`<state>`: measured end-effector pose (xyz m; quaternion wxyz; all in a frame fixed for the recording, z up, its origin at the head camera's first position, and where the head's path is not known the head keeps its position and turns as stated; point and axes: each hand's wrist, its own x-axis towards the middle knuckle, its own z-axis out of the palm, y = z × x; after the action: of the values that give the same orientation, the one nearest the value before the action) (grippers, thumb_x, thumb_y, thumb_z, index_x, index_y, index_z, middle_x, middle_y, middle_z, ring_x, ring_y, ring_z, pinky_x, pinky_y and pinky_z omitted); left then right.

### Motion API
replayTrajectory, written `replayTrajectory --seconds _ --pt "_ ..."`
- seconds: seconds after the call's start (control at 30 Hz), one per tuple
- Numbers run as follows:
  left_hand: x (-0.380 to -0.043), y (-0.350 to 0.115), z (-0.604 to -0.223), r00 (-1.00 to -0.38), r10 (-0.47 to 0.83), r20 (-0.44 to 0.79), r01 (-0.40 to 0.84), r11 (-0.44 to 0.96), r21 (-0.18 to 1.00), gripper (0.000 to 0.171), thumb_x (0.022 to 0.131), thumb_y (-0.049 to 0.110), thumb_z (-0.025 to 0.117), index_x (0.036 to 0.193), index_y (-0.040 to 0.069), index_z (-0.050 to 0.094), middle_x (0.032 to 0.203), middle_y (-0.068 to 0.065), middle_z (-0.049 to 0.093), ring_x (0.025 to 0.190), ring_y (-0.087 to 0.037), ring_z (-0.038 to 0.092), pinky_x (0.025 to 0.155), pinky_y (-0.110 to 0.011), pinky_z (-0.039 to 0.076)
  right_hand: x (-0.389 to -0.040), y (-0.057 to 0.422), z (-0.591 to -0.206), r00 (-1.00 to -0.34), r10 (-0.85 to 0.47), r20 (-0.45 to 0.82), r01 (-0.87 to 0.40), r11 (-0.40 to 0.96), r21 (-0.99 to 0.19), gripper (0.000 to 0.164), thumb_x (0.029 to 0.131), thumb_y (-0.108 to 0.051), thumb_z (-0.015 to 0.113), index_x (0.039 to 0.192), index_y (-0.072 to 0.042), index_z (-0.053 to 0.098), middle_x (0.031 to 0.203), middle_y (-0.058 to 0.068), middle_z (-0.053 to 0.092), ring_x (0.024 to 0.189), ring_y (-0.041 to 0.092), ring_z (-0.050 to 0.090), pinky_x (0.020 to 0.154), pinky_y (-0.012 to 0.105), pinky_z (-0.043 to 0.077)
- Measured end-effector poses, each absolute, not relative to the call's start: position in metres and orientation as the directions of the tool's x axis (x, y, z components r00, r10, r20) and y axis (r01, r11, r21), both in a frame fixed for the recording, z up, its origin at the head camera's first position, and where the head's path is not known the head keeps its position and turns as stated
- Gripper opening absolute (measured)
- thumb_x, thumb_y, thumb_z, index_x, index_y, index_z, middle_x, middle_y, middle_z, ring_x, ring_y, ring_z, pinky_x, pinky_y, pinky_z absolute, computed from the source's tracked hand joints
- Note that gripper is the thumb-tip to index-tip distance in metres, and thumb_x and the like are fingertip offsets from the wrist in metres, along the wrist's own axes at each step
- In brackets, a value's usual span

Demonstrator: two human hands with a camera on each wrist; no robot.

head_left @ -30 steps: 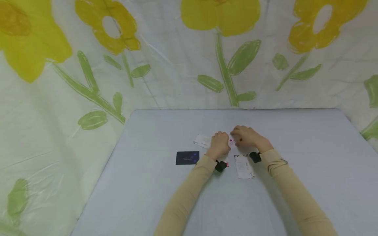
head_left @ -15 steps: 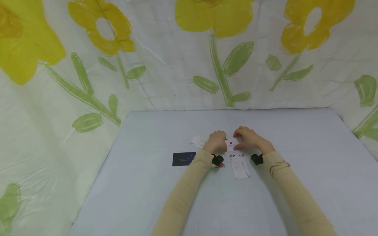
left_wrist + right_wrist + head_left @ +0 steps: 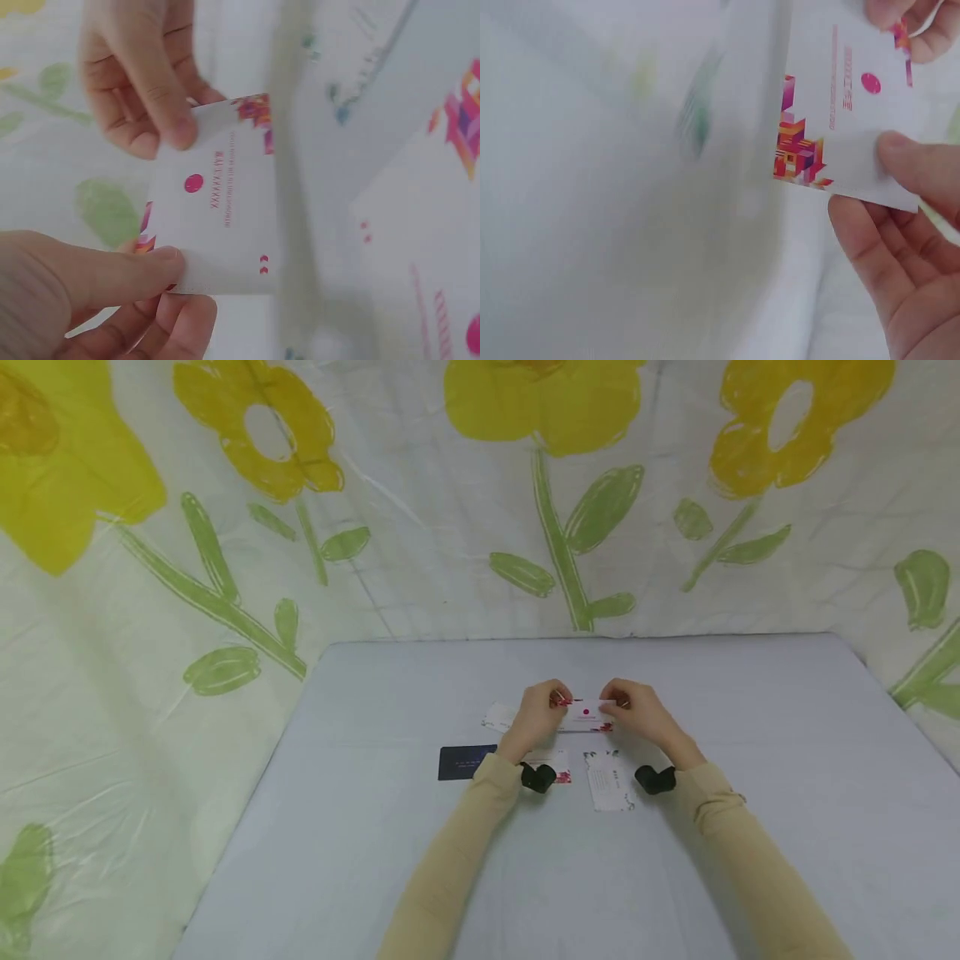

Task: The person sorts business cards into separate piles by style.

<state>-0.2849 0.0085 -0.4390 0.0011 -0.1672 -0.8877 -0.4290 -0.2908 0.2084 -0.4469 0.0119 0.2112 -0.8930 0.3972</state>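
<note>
A white business card [image 3: 587,715] with a pink dot and red-orange geometric corners is held between both hands above the table. My left hand [image 3: 538,712] pinches its left end; in the left wrist view the thumb of the left hand [image 3: 90,277] lies on the printed face, fingers behind. My right hand [image 3: 637,710] pinches the other end. The right wrist view shows the right hand [image 3: 911,240] with its thumb on the face and fingers beneath the card [image 3: 855,112].
On the grey-white table [image 3: 360,860] lie a dark card [image 3: 459,763], a white card with red corners [image 3: 553,762] partly behind the left wrist, and a leaf-bordered white card [image 3: 609,782]. Another white card [image 3: 498,716] lies partly behind the left hand. A flower-printed curtain [image 3: 420,527] hangs behind.
The card with the pink dot has come up off the table, its face now tilted toward me. The right hand has closed on its right end, and the left hand has shifted slightly left.
</note>
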Motion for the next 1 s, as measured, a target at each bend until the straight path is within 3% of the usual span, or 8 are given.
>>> replayTrajectory --seconds 0.13,0.37,0.77,1.0 --pt "-0.271 -0.015 -0.428 -0.932 0.326 0.157 0.318 0.528 0.787 0.011 0.085 -0.002 0.062 0.095 0.001 0.065 0.083 -0.008 0.060 0.072 -0.013 0.051 0.064 -0.019 0.042 -0.275 0.194 -0.439 -0.922 -0.342 0.179 -0.352 0.554 -0.755 0.009 0.085 -0.006 0.066 0.091 -0.001 0.062 0.085 0.010 0.061 0.077 0.021 0.055 0.065 0.027 0.046" --pt "-0.244 -0.055 -0.425 -0.904 0.418 0.092 0.323 0.523 0.789 0.013 0.081 -0.001 0.067 0.094 0.000 0.065 0.083 -0.008 0.061 0.074 -0.016 0.053 0.066 -0.021 0.044 -0.254 0.170 -0.444 -0.910 -0.410 0.054 -0.278 0.510 -0.814 0.009 0.084 -0.011 0.067 0.090 -0.005 0.063 0.082 0.005 0.059 0.075 0.018 0.052 0.064 0.028 0.044" --pt "-0.234 -0.066 -0.451 -0.920 0.384 0.071 0.300 0.579 0.758 0.011 0.078 -0.004 0.068 0.088 -0.001 0.064 0.073 -0.003 0.055 0.064 -0.009 0.047 0.057 -0.018 0.041 -0.247 0.143 -0.451 -0.889 -0.456 0.046 -0.344 0.597 -0.725 0.006 0.080 -0.001 0.067 0.081 -0.003 0.061 0.075 0.004 0.055 0.070 0.017 0.047 0.062 0.028 0.041" --pt "-0.229 -0.067 -0.458 -0.931 0.358 0.067 0.312 0.690 0.653 0.008 0.080 -0.002 0.066 0.086 0.002 0.065 0.072 -0.002 0.054 0.066 -0.010 0.048 0.059 -0.020 0.040 -0.243 0.131 -0.451 -0.877 -0.478 0.043 -0.397 0.671 -0.626 0.007 0.080 0.000 0.068 0.080 -0.001 0.060 0.074 0.005 0.052 0.069 0.018 0.046 0.061 0.029 0.040"
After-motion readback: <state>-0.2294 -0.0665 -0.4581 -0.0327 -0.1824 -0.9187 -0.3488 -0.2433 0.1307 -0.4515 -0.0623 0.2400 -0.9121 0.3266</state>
